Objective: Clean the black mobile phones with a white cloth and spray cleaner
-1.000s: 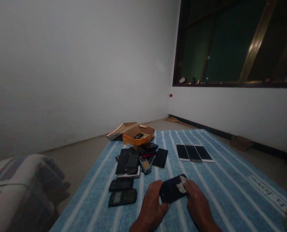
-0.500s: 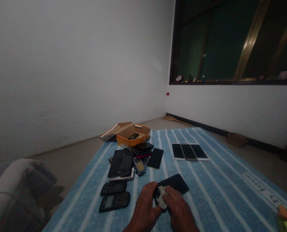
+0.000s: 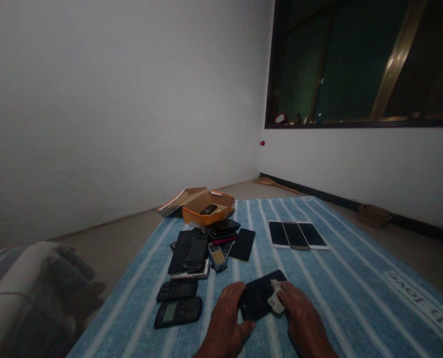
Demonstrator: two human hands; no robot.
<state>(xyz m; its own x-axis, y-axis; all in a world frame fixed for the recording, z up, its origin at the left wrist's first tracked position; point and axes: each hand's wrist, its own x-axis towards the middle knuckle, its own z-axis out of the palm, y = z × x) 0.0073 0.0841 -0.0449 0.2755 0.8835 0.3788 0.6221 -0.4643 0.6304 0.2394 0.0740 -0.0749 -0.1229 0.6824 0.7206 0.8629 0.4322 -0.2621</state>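
A dark smartphone [image 3: 257, 298] lies on the striped blue cloth [image 3: 299, 278] between my hands. My left hand [image 3: 226, 315] grips its left end, thumb at the near edge and fingers at the far side. In my right hand [image 3: 301, 311] is a crumpled whitish cloth [image 3: 276, 297], pressed on the phone's right part. Left of my hands lie two black keypad phones [image 3: 177, 312], one behind the other. Behind those is a pile of phones, with a black smartphone [image 3: 196, 252] on top and a blue keypad phone [image 3: 217, 256] beside it.
An open orange box [image 3: 199, 219] with a phone inside stands behind the pile. A black flat phone [image 3: 243, 244] lies right of the pile. Three phones [image 3: 296, 235] lie side by side farther right. Draped fabric [image 3: 31, 288] is at the left.
My right hand has moved right with the whitish cloth, from the phone's left end to its right part, uncovering its middle. My left hand stays at the phone's left end.
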